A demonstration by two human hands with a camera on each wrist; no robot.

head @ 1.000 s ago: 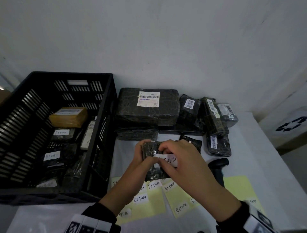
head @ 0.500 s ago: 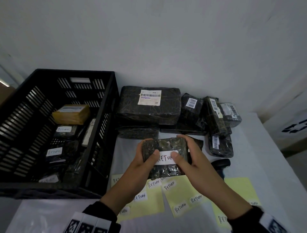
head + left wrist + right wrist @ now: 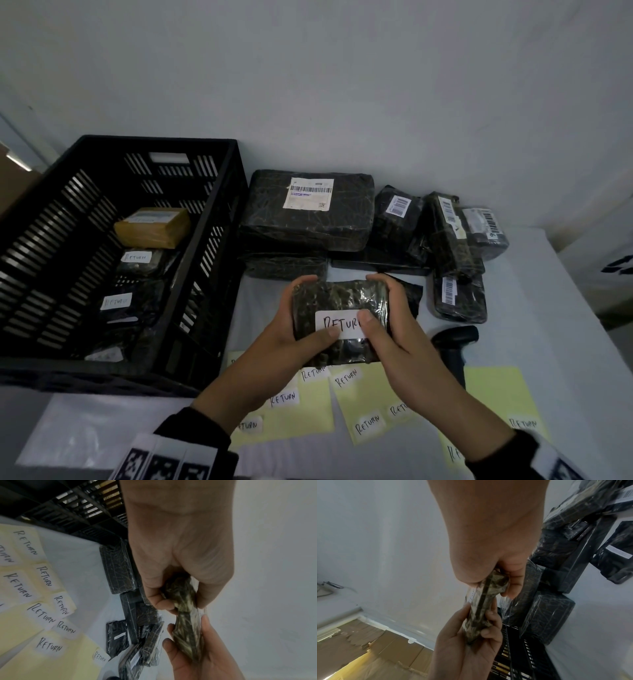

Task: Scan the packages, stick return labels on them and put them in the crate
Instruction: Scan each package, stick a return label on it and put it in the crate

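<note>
Crate (image 3: 205, 274) on the table (image 3: 548, 342), package pile (image 3: 308, 212) right of the crate, scanner (image 3: 452, 342) nearer than the pile, label sheets (image 3: 308, 404) at the crate's near right corner.

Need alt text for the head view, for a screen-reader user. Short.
Two hands, the left hand and right hand, hold a dark wrapped package above a white table, both thumbs pressing a white RETURN label onto it. A black crate with labelled packages sits left; unlabelled packages are stacked behind, a scanner to the right.
</note>
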